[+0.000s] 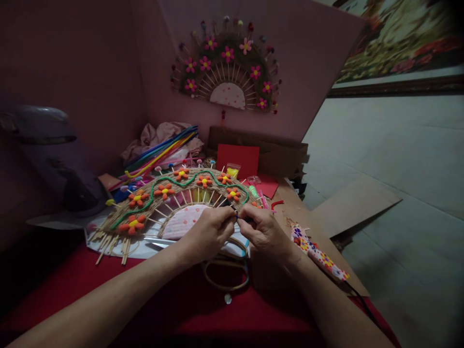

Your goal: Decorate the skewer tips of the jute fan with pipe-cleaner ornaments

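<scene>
My left hand (213, 229) and my right hand (264, 229) meet fingertip to fingertip, each closed in a pinch. Between them is something small and dark, possibly blue, too tiny to make out. Just behind lies a half-round fan (181, 180) of twine and sticks, with orange clay flowers, a wavy green strip and a pink spotted half-circle (183, 220) at its base. Partly under my left hand rests a pair of scissors (226, 280), its handles toward me and its blades to the left. A small round clear piece (228, 298) sits on the red cloth.
A similar fan (226, 67) with pink flowers hangs on the wall. Coloured pipe cleaners (163, 152) are piled at the back left, beside a dark appliance (61, 159). Red card (237, 159) stands behind. To the right, a flower-patterned glue gun (319, 253) lies on cardboard (290, 212).
</scene>
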### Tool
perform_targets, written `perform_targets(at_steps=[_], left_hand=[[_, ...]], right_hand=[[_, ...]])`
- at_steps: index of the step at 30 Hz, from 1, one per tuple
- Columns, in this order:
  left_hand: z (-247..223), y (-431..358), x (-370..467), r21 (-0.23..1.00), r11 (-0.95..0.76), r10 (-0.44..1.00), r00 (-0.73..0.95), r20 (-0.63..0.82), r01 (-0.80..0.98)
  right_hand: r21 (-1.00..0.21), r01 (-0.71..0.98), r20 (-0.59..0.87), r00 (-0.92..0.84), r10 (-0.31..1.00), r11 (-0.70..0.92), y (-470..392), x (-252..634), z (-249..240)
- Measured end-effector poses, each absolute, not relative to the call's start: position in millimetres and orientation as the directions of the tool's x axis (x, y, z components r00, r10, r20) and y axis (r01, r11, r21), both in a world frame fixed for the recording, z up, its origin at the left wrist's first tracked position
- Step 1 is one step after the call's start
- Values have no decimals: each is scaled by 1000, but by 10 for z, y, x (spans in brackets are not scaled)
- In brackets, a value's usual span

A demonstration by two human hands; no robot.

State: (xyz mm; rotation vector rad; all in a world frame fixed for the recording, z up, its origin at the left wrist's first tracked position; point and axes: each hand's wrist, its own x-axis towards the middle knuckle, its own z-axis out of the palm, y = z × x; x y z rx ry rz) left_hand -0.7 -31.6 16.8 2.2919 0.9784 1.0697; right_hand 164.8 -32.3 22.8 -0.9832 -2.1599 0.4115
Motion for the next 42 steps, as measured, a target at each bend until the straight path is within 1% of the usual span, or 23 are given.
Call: perform_targets(at_steps=[2, 4, 8, 10, 13, 16, 18, 22, 24, 26, 31, 35, 38, 42], left_hand=[[160, -316, 3, 611, -646, 763, 426, 487, 458], [146, -300, 4, 624, -626, 778, 423, 464, 468], [130, -246, -28, 648, -612, 779, 484, 398, 453], [140, -230, -50, 641, -625, 768, 499, 401, 446], [172, -230, -69, 660, -613, 774, 501, 389, 435], [186, -246, -61, 704, -577, 794, 489, 363, 414], [174, -262, -46, 715, -573, 797, 474, 374, 400], [135, -288, -9, 679, -585, 805, 417, 422, 443], [127, -290, 6, 679, -569, 820, 386, 423, 464], [131, -282, 15, 717, -534, 841, 368, 396, 448], [163, -255, 10, 845, -424, 895, 296, 335, 326], [195, -253, -2, 963, -209, 931, 337, 142, 171], [210, -249, -7, 992, -98, 923, 380, 60, 82], [211, -232, -11, 994, -81, 928, 370, 48, 75]], right_hand=[[-495, 550, 501, -452, 738, 673, -321, 1642, 230], [-441, 585, 504, -467, 727, 681, -319, 1654, 243], [-313, 637, 469, -541, 698, 704, -318, 1713, 282], [-273, 652, 451, -563, 693, 708, -320, 1736, 294], [-268, 658, 439, -567, 697, 704, -331, 1741, 298], [-292, 643, 457, -557, 694, 708, -343, 1713, 285], [-289, 640, 479, -548, 686, 712, -346, 1688, 267], [-234, 646, 506, -558, 658, 727, -340, 1654, 231], [-203, 663, 502, -561, 658, 721, -334, 1653, 228], [-186, 687, 493, -553, 672, 702, -331, 1661, 238], [-151, 721, 467, -551, 691, 676, -332, 1690, 271], [-140, 711, 463, -568, 681, 689, -324, 1716, 273], [-115, 703, 461, -588, 665, 701, -319, 1739, 278], [-84, 701, 443, -611, 656, 709, -325, 1749, 295]])
